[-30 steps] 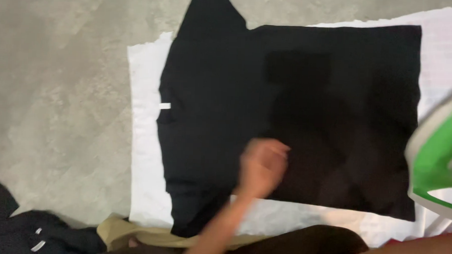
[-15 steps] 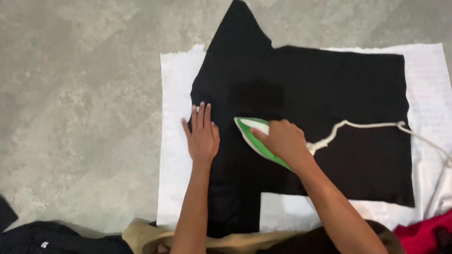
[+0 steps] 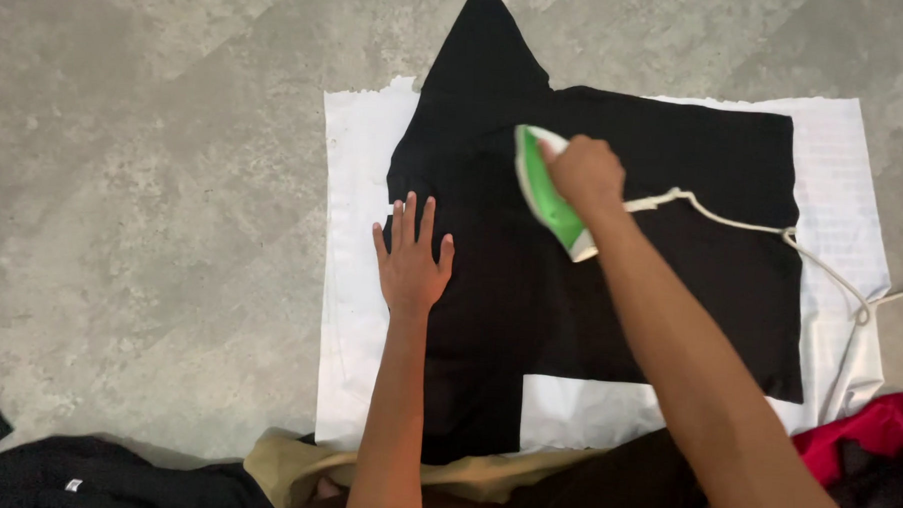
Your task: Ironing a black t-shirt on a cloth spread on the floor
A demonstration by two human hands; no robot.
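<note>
Black shirt [image 3: 671, 282] lies flat and smooth on white cloth [image 3: 354, 311]. Left hand [image 3: 411, 263] presses it, fingers spread; right hand [image 3: 584, 174] grips green iron [image 3: 546, 192] just beside.

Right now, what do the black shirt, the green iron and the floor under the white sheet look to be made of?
Black shirt: soft matte cloth, probably cotton; it lies flat and limp. Iron, held by the right hand: glossy green and white shell, likely plastic. Floor: mottled grey, dull, probably concrete. White sheet: thin, slightly creased cloth.
</note>
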